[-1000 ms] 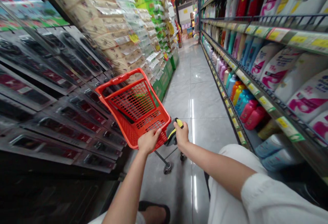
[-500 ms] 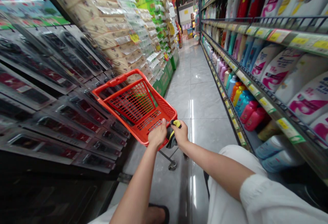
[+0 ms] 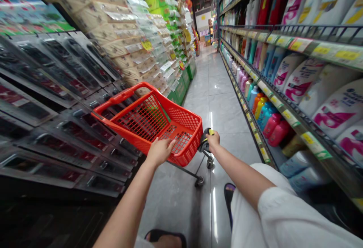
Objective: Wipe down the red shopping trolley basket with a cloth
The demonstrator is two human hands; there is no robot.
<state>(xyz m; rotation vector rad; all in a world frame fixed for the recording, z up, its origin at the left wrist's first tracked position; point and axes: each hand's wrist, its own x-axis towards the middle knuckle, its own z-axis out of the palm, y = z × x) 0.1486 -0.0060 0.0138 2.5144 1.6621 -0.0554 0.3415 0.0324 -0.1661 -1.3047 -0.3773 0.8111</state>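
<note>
A red shopping cart [image 3: 147,115] stands turned sideways in the aisle, its handle toward the left and its basket bare inside. My left hand [image 3: 161,150] rests on the near rim of the basket, fingers spread over it. Beyond the basket's right end, my right hand [image 3: 213,140] is closed on a black and yellow item [image 3: 206,138], which looks soft, like cloth or a glove. That item hangs close beside the cart's right end. Whether it touches the cart is unclear.
On the right, long shelves [image 3: 286,115] hold bottles. Hanging packaged goods [image 3: 65,127] line the left, with stacked tissue packs [image 3: 119,32] beyond. The tiled floor [image 3: 221,85] runs ahead between them. Below the basket are the cart's wheels [image 3: 199,181]; my sandalled feet are near the bottom.
The cart has turned, its right end shifting right and nearer. My left hand has slid left along the rim with fingers spreading. My right hand has moved right with the black and yellow item.
</note>
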